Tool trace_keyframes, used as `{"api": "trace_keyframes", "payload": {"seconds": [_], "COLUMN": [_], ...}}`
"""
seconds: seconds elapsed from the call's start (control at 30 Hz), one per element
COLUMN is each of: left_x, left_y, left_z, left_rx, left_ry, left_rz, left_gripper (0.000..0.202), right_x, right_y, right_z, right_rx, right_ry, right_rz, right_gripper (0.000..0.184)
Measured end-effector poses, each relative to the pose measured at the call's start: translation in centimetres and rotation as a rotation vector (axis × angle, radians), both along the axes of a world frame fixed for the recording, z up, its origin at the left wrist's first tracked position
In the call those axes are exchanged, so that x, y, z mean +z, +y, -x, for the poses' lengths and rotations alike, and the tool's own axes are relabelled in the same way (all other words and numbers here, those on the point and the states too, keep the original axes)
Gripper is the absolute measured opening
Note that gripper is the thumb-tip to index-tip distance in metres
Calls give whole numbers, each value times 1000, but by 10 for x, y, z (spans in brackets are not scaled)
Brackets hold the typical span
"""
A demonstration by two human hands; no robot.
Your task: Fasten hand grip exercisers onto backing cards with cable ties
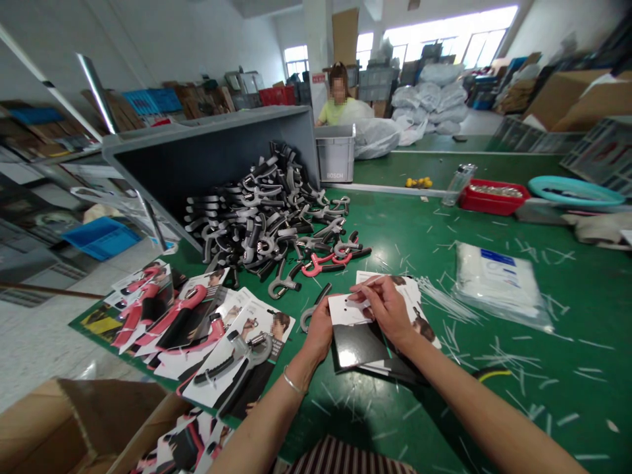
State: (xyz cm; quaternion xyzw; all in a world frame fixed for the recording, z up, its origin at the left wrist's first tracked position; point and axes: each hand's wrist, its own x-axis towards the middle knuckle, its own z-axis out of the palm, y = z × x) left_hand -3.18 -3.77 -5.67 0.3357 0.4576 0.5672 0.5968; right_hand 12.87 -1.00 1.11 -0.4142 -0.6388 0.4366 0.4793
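Right hand (382, 309) pinches a thin white cable tie (358, 301) against a white card (343, 311), fingers curled; left hand (317, 331) closes round a grey hand grip (310, 311) just beside it. Farther off on the green desk (494, 421) lies a heap of black grips (261, 217).

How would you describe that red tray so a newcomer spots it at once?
Start at the green workbench, then look past the heap of hand grippers toward its far right. A shallow red tray of small silvery pieces sits there, between a clear bottle and a round teal basin; it is the only red container on the bench.
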Motion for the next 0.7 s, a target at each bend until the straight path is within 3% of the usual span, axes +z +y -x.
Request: {"api": "trace_keyframes", "payload": {"seconds": [0.17,0.37,0.47,0.6,0.7], "left_x": [2,0,3,10,14], "left_y": [0,3,-1,-20,-36], "left_z": [0,-2,2,18,31], "left_rx": [4,34,61,-61,-181], "left_ry": [8,33,152,391,396], "left_rz": [-2,-40,1,140,12], "left_gripper": [49,46,38,17,11], "right_x": [-3,-6,-7,-10,-11], "right_y": [1,11,15,17,17], "right_z": [1,4,2,1,3], "right_rx": [22,171,127,50,117], "right_ry": [-55,-207,-291,-408,-526], "right_rz": [-23,-71,-147,-296,-333], "right_gripper": [17,10,9,6,7]}}
